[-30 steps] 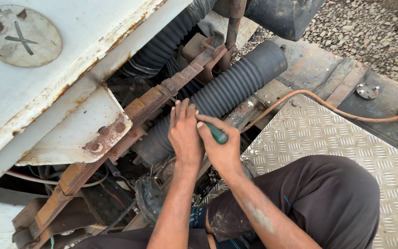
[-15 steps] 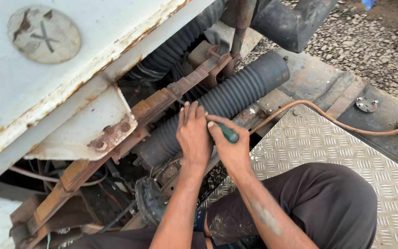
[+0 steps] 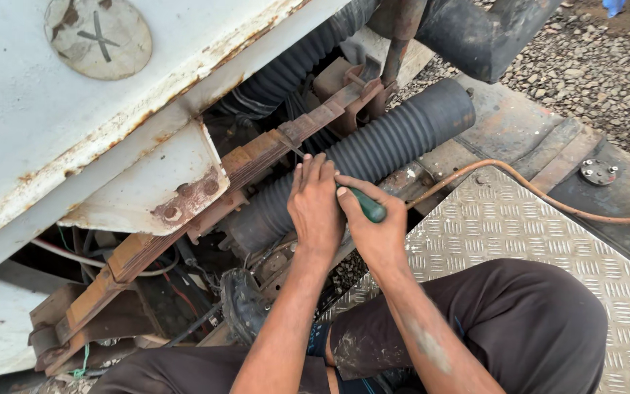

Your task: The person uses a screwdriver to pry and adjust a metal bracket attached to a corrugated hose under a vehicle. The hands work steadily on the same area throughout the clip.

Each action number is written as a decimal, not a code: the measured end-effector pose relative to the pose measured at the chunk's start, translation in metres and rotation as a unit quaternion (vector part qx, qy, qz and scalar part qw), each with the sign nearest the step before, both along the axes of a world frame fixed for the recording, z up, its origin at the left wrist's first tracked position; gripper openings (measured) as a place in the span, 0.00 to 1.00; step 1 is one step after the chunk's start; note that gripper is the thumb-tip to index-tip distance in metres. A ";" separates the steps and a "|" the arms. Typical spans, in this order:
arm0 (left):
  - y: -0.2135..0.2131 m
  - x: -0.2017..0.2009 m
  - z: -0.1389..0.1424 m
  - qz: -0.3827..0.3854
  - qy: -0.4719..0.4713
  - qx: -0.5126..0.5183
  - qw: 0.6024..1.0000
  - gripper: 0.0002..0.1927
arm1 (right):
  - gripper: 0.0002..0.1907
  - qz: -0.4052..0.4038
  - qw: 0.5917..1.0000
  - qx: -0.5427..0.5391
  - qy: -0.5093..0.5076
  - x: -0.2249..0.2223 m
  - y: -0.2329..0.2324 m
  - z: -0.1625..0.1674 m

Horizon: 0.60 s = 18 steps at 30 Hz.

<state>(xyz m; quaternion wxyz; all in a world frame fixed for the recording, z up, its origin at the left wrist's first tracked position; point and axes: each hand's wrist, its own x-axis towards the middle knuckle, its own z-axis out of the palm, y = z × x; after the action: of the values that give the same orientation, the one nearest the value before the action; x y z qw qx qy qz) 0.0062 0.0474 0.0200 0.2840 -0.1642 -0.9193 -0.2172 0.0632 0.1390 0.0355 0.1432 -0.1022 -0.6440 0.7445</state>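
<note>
My right hand (image 3: 373,222) grips the green handle of a screwdriver (image 3: 367,206), whose shaft runs left under my left hand. My left hand (image 3: 315,201) lies flat over the shaft, fingers pointing up at a rusty leaf spring (image 3: 257,157), where the metal tip (image 3: 294,150) shows. Both hands rest on a black ribbed hose (image 3: 388,146) that slants up to the right. The shaft itself is hidden by my left hand.
A white rusty vehicle body panel (image 3: 111,109) overhangs at the left. A checker-plate step (image 3: 548,233) lies at the right with an orange hose (image 3: 548,197) across it. My dark-trousered knee (image 3: 519,328) is at the bottom. Gravel (image 3: 585,58) lies beyond. Wires hang low at the left.
The view has shifted slightly. Both hands stay together on the screwdriver at the same place against the spring and ribbed hose.
</note>
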 end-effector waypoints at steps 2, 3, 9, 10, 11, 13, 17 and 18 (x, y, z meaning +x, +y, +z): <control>-0.001 0.004 0.001 -0.013 -0.007 0.019 1.000 0.14 | 0.12 -0.013 0.998 0.048 0.026 0.003 0.000 0.002; -0.002 0.005 0.001 -0.018 -0.012 0.030 0.999 0.15 | 0.12 -0.015 0.999 0.034 0.022 0.003 -0.001 0.003; -0.002 0.003 -0.002 0.007 0.004 -0.019 1.000 0.14 | 0.13 -0.001 1.000 -0.028 -0.013 0.004 -0.004 0.004; -0.002 0.002 -0.003 0.000 0.003 -0.009 1.000 0.15 | 0.12 -0.007 1.000 -0.015 0.002 0.004 -0.004 0.004; -0.002 0.003 -0.003 -0.005 -0.001 0.002 1.000 0.16 | 0.12 -0.012 1.000 -0.001 0.014 0.004 -0.004 0.003; -0.002 0.002 -0.003 -0.009 -0.005 0.011 1.000 0.17 | 0.12 -0.019 1.000 0.010 0.012 0.003 -0.005 0.003; -0.002 0.000 -0.003 0.008 -0.012 -0.014 1.000 0.13 | 0.13 -0.007 1.000 -0.005 0.004 0.003 -0.005 0.002; -0.002 -0.001 -0.003 0.013 -0.011 -0.028 0.999 0.12 | 0.13 -0.005 0.999 -0.018 -0.028 0.002 -0.005 0.002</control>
<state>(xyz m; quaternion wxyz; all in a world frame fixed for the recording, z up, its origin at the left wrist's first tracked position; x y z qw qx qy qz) 0.0054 0.0456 0.0172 0.2718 -0.1577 -0.9301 -0.1900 0.0655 0.1343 0.0375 0.1272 -0.1284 -0.6339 0.7520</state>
